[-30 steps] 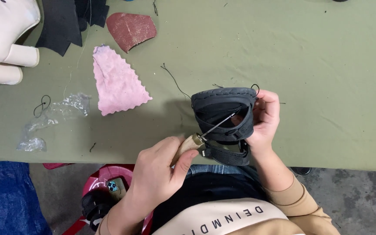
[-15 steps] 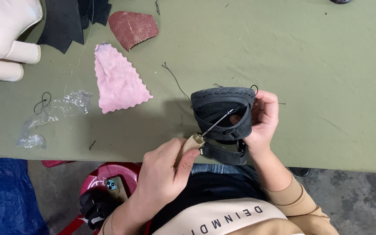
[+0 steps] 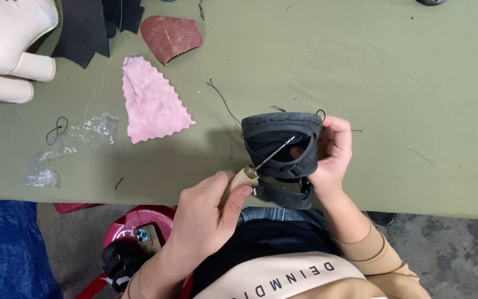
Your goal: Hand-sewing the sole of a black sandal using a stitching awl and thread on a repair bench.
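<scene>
Right now the person is stitching a black shoe (image 3: 281, 145), and the work is partway through a stitch. The right hand (image 3: 332, 150) is wrapping closed around the far side of the shoe, holding it tilted at the near edge of the green table (image 3: 416, 111) with its opening turned toward the person. The left hand (image 3: 208, 213) is clenching shut on the wooden handle of an awl (image 3: 243, 178), whose thin metal needle (image 3: 275, 153) is reaching up and across into the shoe's opening, its tip close to the right-hand fingers. As I judge it, the next move is calling for a steady, aimed push through the shoe's edge, with the holding fingers kept out of the point's line. A loose black thread (image 3: 222, 99) is trailing away from the shoe, near enough to snag. Further off from the awl hand are lying a pink cloth scrap (image 3: 153, 105), a reddish-brown piece (image 3: 171, 36), crumpled clear plastic (image 3: 67, 147), black material (image 3: 92, 25) and a white glove form (image 3: 6, 44), all well apart from the grip.
</scene>
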